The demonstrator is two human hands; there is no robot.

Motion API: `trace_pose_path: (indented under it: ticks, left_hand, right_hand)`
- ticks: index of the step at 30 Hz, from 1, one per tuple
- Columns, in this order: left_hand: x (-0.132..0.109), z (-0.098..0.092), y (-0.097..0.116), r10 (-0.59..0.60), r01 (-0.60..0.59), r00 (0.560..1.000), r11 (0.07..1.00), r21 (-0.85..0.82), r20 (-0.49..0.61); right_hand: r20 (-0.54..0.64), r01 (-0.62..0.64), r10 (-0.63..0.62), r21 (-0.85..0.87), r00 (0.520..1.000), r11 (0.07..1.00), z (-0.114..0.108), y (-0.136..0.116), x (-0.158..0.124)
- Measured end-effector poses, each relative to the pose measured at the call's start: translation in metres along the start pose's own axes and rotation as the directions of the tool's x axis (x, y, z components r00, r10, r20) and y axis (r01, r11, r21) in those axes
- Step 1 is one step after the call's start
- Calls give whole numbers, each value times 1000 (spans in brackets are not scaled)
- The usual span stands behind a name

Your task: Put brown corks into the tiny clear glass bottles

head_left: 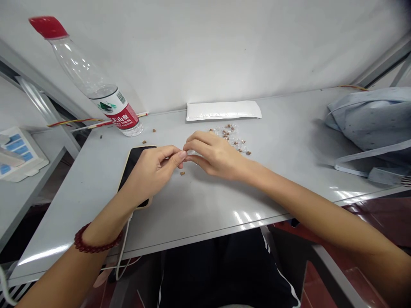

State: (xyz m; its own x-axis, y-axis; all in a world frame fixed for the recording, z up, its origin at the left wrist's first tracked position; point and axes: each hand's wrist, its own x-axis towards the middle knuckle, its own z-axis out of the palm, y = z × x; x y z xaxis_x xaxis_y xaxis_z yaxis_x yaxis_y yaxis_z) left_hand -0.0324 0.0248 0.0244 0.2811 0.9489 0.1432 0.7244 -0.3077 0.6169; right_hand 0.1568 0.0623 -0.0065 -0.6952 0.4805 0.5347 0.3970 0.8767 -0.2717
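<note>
Near the middle of the grey table (205, 205), my left hand (157, 171) and my right hand (216, 154) meet at the fingertips. A small clear plastic piece (192, 152) shows between them, pinched by my right hand's fingers. My left thumb and forefinger are pressed together at its edge; what they hold is too small to name. Just behind my right hand lies a pile of clear plastic with brown bits (228, 133). A loose brown bit (182, 173) rests in front of my fingertips, with two more (154, 130) behind my left hand.
Under my left forearm lies a phone (130, 164) with a white cable (124, 244). A red-capped water bottle (120, 111) stands at the back left. A white packet (224, 111) lies by the wall. A light blue cloth bag (372, 122) sits at the right.
</note>
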Motion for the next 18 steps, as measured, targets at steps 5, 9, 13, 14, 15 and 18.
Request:
trace_pose_path:
  ticks: [5, 9, 13, 14, 15, 18]
  left_hand:
    - [-1, 2, -4, -4, 6, 999, 998, 67, -32]
    - [-1, 3, -6, -7, 12, 999, 994, 105, -48]
    - [1, 1, -6, -64, 63, 998, 997, 43, 25]
    - [1, 0, -5, -66, 66, 997, 998, 15, 45]
    - [1, 0, -5, -62, 63, 996, 998, -10, 58]
    - [0, 1, -2, -31, 32, 999, 999, -28, 43]
  right_hand:
    - [96, -30, 39, -93, 995, 995, 0, 3, -1]
    - [101, -116, 124, -85, 987, 990, -5, 14, -3]
    - [35, -137, 133, 155, 990, 978, -9, 18, -3]
    - [22, -109, 107, 206, 994, 972, -9, 16, -2]
    - [12, -81, 81, 248, 997, 965, -8, 14, -2]
    - [-4, -43, 47, 318, 999, 947, -4, 7, -1]
